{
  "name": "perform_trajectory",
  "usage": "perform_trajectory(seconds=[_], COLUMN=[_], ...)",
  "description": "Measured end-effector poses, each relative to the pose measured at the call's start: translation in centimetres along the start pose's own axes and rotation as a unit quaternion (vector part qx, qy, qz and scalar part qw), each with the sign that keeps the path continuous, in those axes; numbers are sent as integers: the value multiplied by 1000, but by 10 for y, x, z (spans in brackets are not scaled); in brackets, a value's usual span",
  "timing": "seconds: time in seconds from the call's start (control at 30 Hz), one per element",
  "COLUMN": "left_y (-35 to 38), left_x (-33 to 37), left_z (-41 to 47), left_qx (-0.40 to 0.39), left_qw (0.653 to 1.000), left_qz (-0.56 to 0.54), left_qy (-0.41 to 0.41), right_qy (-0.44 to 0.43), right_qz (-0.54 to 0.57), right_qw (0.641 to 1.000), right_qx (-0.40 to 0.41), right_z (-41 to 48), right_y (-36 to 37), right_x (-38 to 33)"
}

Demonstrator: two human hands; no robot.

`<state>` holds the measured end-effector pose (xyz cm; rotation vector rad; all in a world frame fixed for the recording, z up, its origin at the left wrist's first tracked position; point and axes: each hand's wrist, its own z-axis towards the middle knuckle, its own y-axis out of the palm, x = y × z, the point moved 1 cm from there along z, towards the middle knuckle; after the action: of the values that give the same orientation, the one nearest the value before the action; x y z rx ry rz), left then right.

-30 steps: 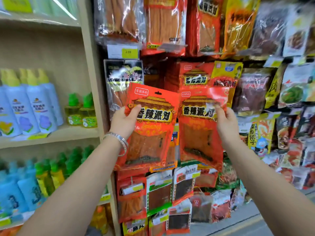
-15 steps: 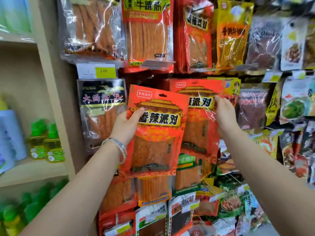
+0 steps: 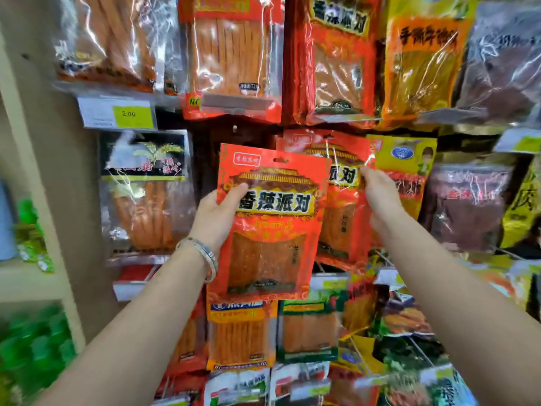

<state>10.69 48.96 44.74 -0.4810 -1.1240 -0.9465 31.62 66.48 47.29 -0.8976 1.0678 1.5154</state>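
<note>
Right of the price tag, the right grip pinches the rear packet near its top, seemingly half-hung; the left grip clasps the front packet, not yet hung.

Beige shelving, crowded snack rack
</note>
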Motion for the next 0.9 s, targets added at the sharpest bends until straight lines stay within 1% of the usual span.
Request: perform_trajectory(seconds=[0.17,0.4,0.5,0.53,0.6,0.63,0.73,0.8,0.9], left_y=[18,37,45,48,56,60,72,80,88], left_x=[-7,-17,-17,-17,-16,-17,-18,-19,-20], left_z=[-4,-8,-7,-6,-4,-2,3,5,5], left_qx=[21,50,48,44,32,28,24,15,-22], left_qw=[1000,998,998,998,999,999,999,1000,999], left_qz=[-1,-11,-4,-11,-21,-20,1,7,20], left_qy=[-2,-31,-32,-34,-32,-29,-26,-25,-20], right_qy=[42,-86,-106,-129,-156,-148,-78,-57,-57], right_qz=[25,-74,-109,-107,-64,-44,16,16,33], right_qw=[998,993,988,986,985,988,994,990,988], right_qx=[-44,-35,-9,9,33,19,-77,-131,-143], right_z=[14,15,10,8,3,0,-3,-3,1], right_y=[-4,-16,-23,-27,-32,-33,-30,-27,-27], right_x=[9,36,49,52,52,50,48,48,45])
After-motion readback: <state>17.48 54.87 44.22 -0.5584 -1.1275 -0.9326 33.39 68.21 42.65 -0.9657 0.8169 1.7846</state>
